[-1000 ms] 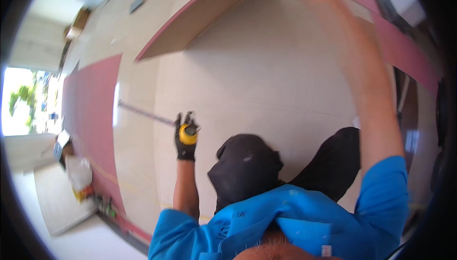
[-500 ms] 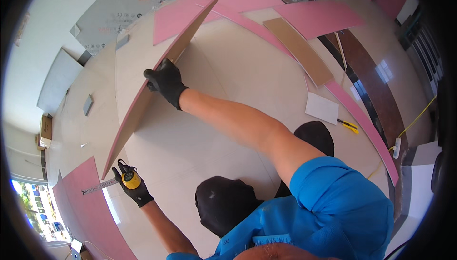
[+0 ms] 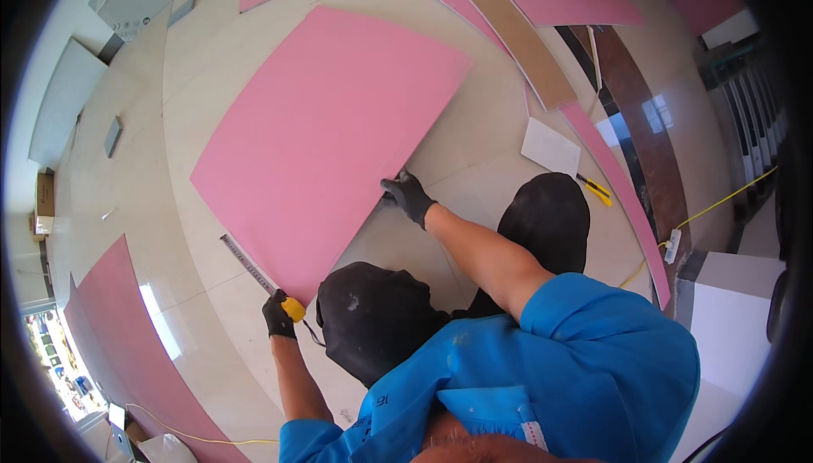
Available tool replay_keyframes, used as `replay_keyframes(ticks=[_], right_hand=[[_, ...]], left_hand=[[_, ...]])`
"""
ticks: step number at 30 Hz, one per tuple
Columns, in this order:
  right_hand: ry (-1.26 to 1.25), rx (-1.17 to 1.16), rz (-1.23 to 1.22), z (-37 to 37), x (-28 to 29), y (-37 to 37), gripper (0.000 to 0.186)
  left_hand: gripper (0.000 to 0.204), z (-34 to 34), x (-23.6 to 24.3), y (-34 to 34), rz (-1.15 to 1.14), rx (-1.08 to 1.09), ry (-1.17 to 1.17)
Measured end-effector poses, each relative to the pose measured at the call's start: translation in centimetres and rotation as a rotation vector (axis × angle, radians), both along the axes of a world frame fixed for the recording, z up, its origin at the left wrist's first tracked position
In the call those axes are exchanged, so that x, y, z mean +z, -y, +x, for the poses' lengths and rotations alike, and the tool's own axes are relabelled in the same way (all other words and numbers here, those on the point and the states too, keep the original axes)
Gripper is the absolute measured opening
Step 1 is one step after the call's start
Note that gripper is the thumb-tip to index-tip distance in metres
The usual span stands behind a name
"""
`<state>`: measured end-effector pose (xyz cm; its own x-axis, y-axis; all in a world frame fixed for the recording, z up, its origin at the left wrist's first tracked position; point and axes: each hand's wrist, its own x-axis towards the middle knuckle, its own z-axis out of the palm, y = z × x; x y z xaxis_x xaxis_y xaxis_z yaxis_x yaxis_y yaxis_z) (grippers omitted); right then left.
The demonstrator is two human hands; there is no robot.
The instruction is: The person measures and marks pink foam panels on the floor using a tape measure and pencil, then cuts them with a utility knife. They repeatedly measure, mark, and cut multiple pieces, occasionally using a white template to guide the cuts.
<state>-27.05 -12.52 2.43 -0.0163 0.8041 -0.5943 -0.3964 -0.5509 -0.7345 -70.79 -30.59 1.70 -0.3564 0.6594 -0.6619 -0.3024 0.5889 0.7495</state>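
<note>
A large pink board [image 3: 326, 137] lies low over the tiled floor in front of my knees, its pink face up. My right hand [image 3: 408, 198], in a black glove, grips its near right edge, with the fingers under the board partly hidden. In my gloved left hand [image 3: 278, 315] is a yellow tape measure [image 3: 293, 309], closed in the fingers beside the board's near corner. A short length of its blade [image 3: 247, 263] is drawn out and runs beside the board's left edge.
To the right lie a white offcut [image 3: 550, 146], a yellow utility knife [image 3: 598, 190], a long pink strip [image 3: 622, 200] and a brown board [image 3: 518, 44]. Another pink board [image 3: 140, 344] rests at the left. A yellow cable [image 3: 720, 200] reaches a white power strip [image 3: 672, 246].
The pink board has swung down from steeply tilted to nearly flat, pink side up. My right hand has moved right and nearer with its edge. My left hand has shifted right with the tape measure.
</note>
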Motion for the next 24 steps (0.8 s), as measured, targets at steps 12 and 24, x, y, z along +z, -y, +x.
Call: replay_keyframes(ticks=[12,24], right_hand=[[-0.014,-0.343,-0.210,-2.1,-4.4,5.5,0.023],[0.198,0.246,0.148,-0.6,7.1,-1.7,0.047]], left_hand=[[0.013,-3.7,-7.0,-9.3,0.037,-0.164,-0.411],[0.032,16.2,5.7,-19.4,0.267,-0.948,0.033]])
